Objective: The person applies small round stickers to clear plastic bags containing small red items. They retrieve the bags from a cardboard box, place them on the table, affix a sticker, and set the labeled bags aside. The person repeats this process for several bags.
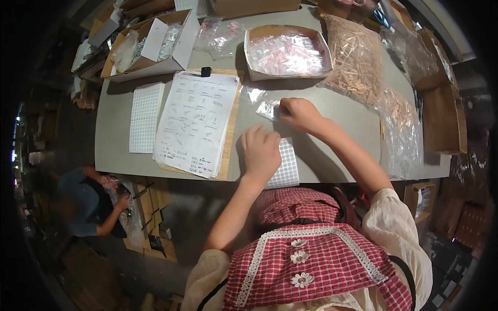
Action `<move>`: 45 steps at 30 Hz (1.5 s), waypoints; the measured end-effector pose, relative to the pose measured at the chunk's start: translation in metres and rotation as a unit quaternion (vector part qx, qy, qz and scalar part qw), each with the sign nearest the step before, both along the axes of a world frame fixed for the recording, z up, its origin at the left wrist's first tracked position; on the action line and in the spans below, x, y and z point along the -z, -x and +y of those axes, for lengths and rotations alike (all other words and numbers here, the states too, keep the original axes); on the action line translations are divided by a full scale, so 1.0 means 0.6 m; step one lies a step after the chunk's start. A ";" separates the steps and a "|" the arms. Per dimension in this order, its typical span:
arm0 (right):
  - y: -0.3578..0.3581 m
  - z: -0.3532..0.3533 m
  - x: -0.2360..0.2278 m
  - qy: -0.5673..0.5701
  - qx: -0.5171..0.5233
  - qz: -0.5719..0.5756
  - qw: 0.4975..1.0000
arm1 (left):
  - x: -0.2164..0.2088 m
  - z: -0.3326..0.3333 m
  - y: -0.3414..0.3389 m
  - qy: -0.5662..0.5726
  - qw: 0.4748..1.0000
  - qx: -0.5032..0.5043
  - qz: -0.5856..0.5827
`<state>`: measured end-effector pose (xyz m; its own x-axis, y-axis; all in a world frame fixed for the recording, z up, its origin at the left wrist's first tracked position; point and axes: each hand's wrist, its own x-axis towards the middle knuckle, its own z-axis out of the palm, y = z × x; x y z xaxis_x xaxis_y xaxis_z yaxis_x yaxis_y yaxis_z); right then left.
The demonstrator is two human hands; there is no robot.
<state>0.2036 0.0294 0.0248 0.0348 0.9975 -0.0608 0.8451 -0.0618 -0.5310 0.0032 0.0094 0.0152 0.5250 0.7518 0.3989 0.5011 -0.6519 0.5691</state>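
My right hand (301, 115) is closed on the edge of a small clear plastic bag (267, 110) with a shiny surface. What lies inside it is too small to make out. Another thin clear bag (252, 94) lies just behind it. My left hand (261, 152) rests on the table nearer to me, its fingers slightly bent and apart, palm down. It partly covers a white sheet of round grey stickers (286, 167) at the table's front edge. The left fingertips do not touch the bag.
Left of my hands lie a clipboard with printed sheets (194, 122) and a white dotted sheet (144, 119). Behind stands a cardboard tray of small bags (288, 52). A big bag of wooden pegs (355, 59) is at right, open boxes (155, 41) far left. Another person (85, 199) works lower left.
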 end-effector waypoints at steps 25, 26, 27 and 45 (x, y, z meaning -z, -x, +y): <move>-0.026 -0.007 -0.002 -0.017 0.046 -0.025 0.998 | 0.027 -0.014 -0.035 -0.010 0.996 0.085 -0.028; -0.036 -0.010 0.000 -0.026 0.041 -0.005 0.999 | 0.023 -0.013 -0.036 -0.008 0.995 0.089 -0.039; -0.044 -0.014 0.008 -0.042 0.013 0.000 0.999 | 0.021 -0.013 -0.036 -0.004 0.995 0.090 -0.039; -0.096 -0.083 0.029 -0.120 0.078 -0.049 0.988 | 0.009 -0.010 -0.023 0.012 0.992 0.091 -0.091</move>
<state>0.2611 -0.0207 0.0071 0.1838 0.9647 0.1884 0.8829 -0.0777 -0.4630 0.0170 0.0033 0.0096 0.5739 0.6611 0.4832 0.2636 -0.7078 0.6554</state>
